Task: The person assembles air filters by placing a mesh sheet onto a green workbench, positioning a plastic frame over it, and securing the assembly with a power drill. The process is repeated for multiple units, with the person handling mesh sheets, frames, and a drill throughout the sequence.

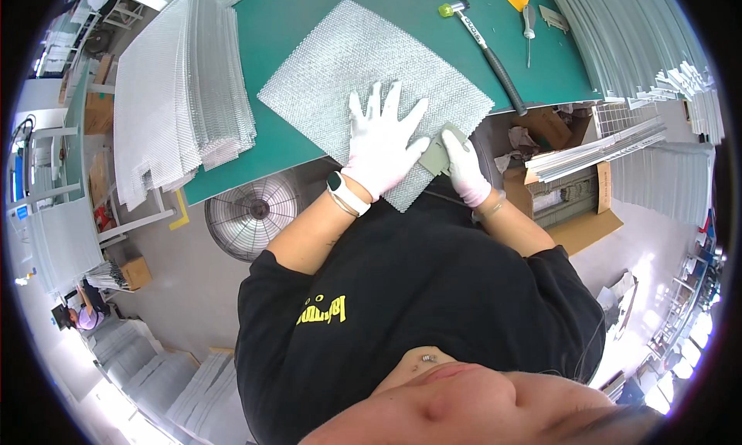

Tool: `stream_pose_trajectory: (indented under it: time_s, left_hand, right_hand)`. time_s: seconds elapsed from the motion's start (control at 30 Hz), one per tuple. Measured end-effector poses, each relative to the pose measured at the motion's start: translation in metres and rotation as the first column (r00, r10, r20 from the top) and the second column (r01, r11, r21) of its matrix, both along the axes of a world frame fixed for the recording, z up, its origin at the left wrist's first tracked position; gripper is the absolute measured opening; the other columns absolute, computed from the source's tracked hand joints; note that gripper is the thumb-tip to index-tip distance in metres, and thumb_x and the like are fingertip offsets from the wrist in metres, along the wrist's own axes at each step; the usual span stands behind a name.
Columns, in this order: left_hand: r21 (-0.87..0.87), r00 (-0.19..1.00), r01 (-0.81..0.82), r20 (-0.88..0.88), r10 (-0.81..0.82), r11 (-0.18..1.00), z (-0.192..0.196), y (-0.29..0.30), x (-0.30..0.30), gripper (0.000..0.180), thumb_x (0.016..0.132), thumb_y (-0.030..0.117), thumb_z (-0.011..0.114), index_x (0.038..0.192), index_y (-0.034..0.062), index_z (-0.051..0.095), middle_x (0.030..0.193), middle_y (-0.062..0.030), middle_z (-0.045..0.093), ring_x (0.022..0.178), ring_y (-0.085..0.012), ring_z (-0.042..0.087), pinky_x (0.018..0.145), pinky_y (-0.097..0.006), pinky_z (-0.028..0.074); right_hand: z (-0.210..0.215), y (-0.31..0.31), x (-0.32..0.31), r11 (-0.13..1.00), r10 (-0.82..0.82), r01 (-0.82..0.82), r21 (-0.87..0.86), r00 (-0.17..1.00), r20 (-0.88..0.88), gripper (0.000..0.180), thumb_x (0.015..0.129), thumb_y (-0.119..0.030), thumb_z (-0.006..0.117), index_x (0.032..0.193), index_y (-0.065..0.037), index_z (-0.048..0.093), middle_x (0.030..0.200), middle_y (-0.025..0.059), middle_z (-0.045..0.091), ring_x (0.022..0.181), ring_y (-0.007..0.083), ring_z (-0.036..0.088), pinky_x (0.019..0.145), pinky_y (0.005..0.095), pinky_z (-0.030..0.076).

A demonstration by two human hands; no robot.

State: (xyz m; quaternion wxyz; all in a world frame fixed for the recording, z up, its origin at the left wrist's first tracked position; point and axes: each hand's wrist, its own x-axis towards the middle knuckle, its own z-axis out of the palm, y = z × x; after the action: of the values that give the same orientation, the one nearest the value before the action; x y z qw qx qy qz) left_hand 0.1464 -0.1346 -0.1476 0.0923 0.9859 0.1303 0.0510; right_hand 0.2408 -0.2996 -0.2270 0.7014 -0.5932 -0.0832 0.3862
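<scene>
mesh stack [182, 82] left, hammer [487, 51] right

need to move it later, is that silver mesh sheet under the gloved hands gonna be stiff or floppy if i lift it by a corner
The mesh sheet looks thin and open-weave, so probably light and somewhat flexible; lifted by one corner it may sag. It lies flat under the left hand, and the stack of similar sheets holds its shape, suggesting some springy stiffness. Cut edges may snag gloves.

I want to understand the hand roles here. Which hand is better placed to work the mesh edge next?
Probably the right hand: it grips a small grey flat tool at the silver mesh sheet's edge. The left hand lies spread flat on the sheet.
</scene>
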Motion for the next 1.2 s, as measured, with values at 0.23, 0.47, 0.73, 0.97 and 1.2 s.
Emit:
stream_pose_trajectory:
  time_s: [0.23,0.47,0.73,0.97,1.2]
  left_hand:
    - [-0.046,1.000,0.024,0.011,-0.023,0.999,0.003,-0.010,-0.007,0.062,0.093,0.046,0.058,0.149,0.0230,0.048,0.155,-0.0242,0.036,0.145,-0.0465,0.030,0.118,-0.065,0.012]
    - [-0.020,0.992,0.124,0.021,-0.124,0.992,0.000,0.028,0.002,0.061,0.092,0.044,0.058,0.148,0.0227,0.048,0.154,-0.0199,0.038,0.145,-0.0453,0.029,0.117,-0.065,0.015]
    - [0.201,0.967,0.046,0.235,-0.094,0.978,0.025,0.078,0.019,0.057,0.092,0.025,0.059,0.147,0.0140,0.048,0.152,-0.0166,0.043,0.143,-0.0441,0.034,0.118,-0.062,0.018]
    - [-0.234,0.800,0.539,0.444,-0.404,0.809,-0.005,-0.009,-0.023,0.038,0.078,0.010,0.070,0.115,0.0055,0.065,0.123,-0.0142,0.063,0.118,-0.0356,0.059,0.103,-0.050,0.044]
    - [-0.594,0.898,0.437,0.331,-0.290,0.675,-0.059,-0.029,-0.055,0.034,0.082,0.008,0.070,0.115,0.0043,0.066,0.125,-0.0148,0.066,0.115,-0.0346,0.061,0.100,-0.044,0.047]
  right_hand:
    - [0.017,0.000,-0.018,0.978,-0.204,0.207,0.028,0.975,-0.084,0.021,0.102,-0.025,0.059,0.109,-0.005,0.063,0.098,0.0015,0.063,0.085,0.0090,0.059,0.077,0.0268,0.050]
    - [-0.002,0.017,0.003,0.984,0.178,-0.168,0.058,0.916,-0.359,0.036,0.100,-0.038,0.062,0.114,-0.005,0.065,0.100,0.0044,0.067,0.092,0.0102,0.061,0.079,0.0270,0.051]
    - [-0.032,-0.095,0.122,0.199,0.923,0.173,-0.965,0.298,0.244,0.029,0.085,-0.024,0.065,0.111,-0.013,0.071,0.109,0.0171,0.069,0.112,0.0308,0.066,0.092,0.0417,0.055]
    - [-0.068,-0.191,0.179,-0.029,0.967,0.173,-0.984,0.254,0.016,0.027,0.086,-0.013,0.061,0.112,-0.013,0.070,0.109,0.0108,0.067,0.105,0.0318,0.067,0.085,0.0444,0.055]
    - [-0.081,-0.165,0.190,-0.394,0.918,0.011,-0.919,0.058,-0.393,0.049,0.079,-0.006,0.073,0.126,-0.015,0.064,0.124,0.0138,0.063,0.114,0.0334,0.066,0.089,0.0429,0.056]
